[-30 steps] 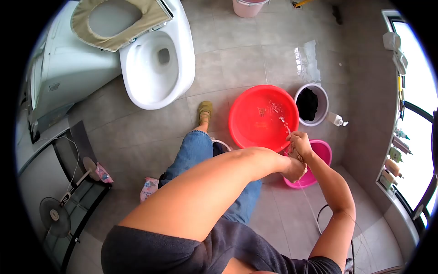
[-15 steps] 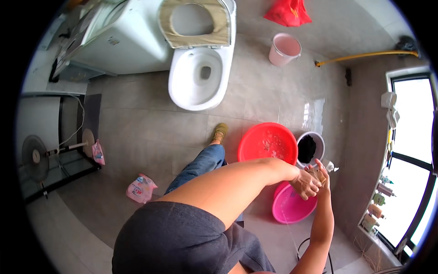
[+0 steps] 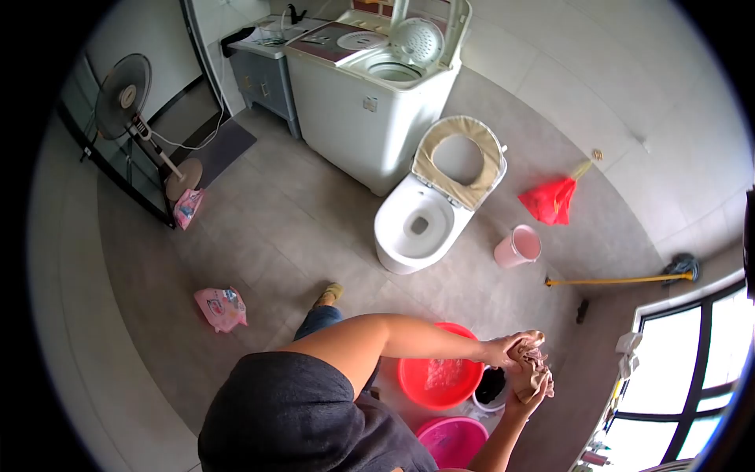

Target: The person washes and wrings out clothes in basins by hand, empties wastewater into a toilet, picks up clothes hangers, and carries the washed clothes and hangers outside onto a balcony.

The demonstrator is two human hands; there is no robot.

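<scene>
Left hand: the left hand (image 3: pixel 511 348) is closing its grip around the upper end of a small wet cloth (image 3: pixel 533 363), raised over the basins.
Right hand: the right hand (image 3: pixel 528 384) is gripping the lower end of the same cloth, fingers curled tight; the two hands are touching.
Cloth position: it is being held in the air between both hands, above the grey bucket (image 3: pixel 489 389) of dark laundry and just beside the red basin (image 3: pixel 436 376).
Change noted: a second ago the hands were lower, at the rim of the pink basin (image 3: pixel 452 439), with water running off; now they are lifting clear and the view is swinging up toward the toilet (image 3: pixel 421 220) and the washing machine (image 3: pixel 377 94).
Meaning: the wringing is judged to be finishing, and the cloth is being carried out of the water.
Surroundings: a pink pail (image 3: pixel 517 246) is standing on the floor (image 3: pixel 275 212), well apart.
</scene>
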